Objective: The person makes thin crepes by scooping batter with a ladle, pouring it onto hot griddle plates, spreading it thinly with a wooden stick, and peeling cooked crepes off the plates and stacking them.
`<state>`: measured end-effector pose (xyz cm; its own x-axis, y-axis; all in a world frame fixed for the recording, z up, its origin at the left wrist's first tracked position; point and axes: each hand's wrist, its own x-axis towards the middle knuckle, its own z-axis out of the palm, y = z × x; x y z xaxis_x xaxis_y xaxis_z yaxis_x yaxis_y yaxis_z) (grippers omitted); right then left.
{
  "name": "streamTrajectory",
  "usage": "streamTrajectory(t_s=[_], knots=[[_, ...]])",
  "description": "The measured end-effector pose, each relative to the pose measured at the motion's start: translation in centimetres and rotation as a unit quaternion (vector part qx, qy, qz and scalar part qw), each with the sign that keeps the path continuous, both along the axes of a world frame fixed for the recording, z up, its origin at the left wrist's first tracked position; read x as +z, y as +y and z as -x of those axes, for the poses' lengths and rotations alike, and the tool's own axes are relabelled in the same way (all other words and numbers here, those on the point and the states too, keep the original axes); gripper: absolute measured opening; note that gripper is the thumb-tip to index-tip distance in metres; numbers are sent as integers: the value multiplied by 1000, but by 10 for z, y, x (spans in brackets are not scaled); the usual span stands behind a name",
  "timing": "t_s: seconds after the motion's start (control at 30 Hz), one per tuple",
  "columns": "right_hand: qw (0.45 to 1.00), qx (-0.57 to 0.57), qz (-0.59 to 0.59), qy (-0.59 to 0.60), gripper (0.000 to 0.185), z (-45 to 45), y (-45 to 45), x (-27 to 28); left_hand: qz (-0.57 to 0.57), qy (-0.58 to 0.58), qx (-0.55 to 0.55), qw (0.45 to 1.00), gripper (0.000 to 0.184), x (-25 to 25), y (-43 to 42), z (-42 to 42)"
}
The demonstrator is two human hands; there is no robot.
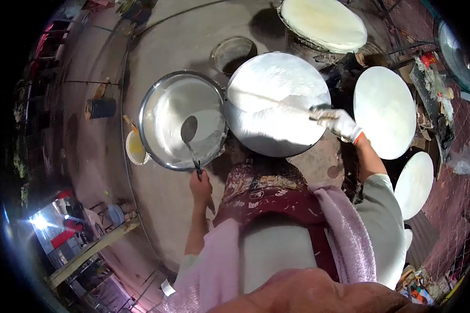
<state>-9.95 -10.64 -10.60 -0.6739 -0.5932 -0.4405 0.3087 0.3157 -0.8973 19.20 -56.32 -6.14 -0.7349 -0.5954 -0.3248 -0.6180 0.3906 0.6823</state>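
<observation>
My left hand (200, 187) is closed around the handle of a ladle (189, 129). The ladle's dark bowl is over a wide metal basin (147, 112) that contains white liquid. To the basin's right lies a large round flat pan (277, 148), its top coated white with a wet shine. My right hand (340, 124), in a white glove with an orange cuff, is closed at the pan's right edge. From it a long, pale, thin stick (271, 100) appears to reach leftward across the white surface, slightly blurred.
Round white discs stand to the right, one upper (385, 112) and one lower (414, 185). Another white round (324, 23) rests on a stand at the back. A metal bucket (216, 52) sits behind the pan. A small bowl (136, 147) is left of the basin.
</observation>
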Motion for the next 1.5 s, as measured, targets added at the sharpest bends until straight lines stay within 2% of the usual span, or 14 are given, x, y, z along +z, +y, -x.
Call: streamTrajectory(t_s=[0.07, 0.17, 0.2, 0.27, 0.4, 0.53, 0.6, 0.8, 0.93, 1.03, 1.13, 1.23, 1.33, 1.5], knots=[[991, -87, 100, -17, 29, 25, -4, 8, -14, -19, 6, 1000, 19, -13, -13, 5], [992, 87, 48, 77, 32, 38, -21, 6, 38, 11, -35, 999, 21, -28, -20, 34], [992, 89, -70, -62, 36, 30, -28, 6, 60, 21, -50, 997, 21, -27, -20, 46], [993, 84, -51, -72, 37, 7, -27, 13, 124, 49, -120, 984, 21, -14, -11, 79], [999, 23, 44, -22, 29, 7, 12, 8, 156, 42, -213, 964, 20, -25, -8, 130], [992, -23, -67, 108, 33, 26, -5, -12, 231, -1, -312, 922, 20, -34, -7, 145], [994, -3, 72, -87, 37, 20, -21, -30, 255, -27, -347, 902, 19, -29, -10, 134], [983, 53, -75, -162, 32, -48, 0, -10, 251, -94, -417, 869, 17, -1, -8, 44], [982, -117, -64, -131, 43, -147, -3, 37, 162, -68, -449, 876, 12, -24, 8, 0], [885, -309, 127, -325, 33, -213, -68, 26, -21, 6, -479, 878, 19, -9, -11, 27], [904, -296, 166, -260, 40, -224, -167, 3, -82, 55, -341, 935, 19, 40, -35, 45], [948, -312, 6, -64, 47, -202, -287, -2, -81, 55, -206, 973, 19, 52, -88, 53], [914, -391, -103, 23, 49, -196, -366, -57, -65, 143, -181, 971, 19, 13, -158, 38], [840, -474, -265, 19, 45, -234, -343, -42, -165, 87, -120, 975, 17, -5, -212, -14]])
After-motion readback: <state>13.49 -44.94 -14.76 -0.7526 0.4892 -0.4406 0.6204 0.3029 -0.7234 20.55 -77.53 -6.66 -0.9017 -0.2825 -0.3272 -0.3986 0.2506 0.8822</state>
